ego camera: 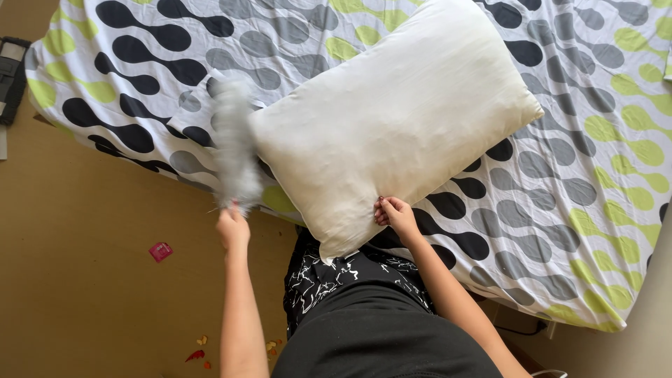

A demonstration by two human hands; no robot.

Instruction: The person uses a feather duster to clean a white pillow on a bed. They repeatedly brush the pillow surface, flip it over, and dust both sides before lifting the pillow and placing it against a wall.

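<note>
A large white pillow (pixel 392 119) lies tilted on a bed covered by a sheet (pixel 560 175) patterned with black, grey and green blobs. My right hand (pixel 393 212) pinches the pillow's near edge. My left hand (pixel 233 227) grips the handle of a fluffy grey duster (pixel 234 143), which is blurred with motion just left of the pillow, over the sheet.
The bed's near edge runs diagonally past my body. A brown floor (pixel 84 280) lies to the left, with a small pink object (pixel 160 251) and red and yellow scraps (pixel 198 350) on it. A dark item (pixel 10 77) sits at the far left edge.
</note>
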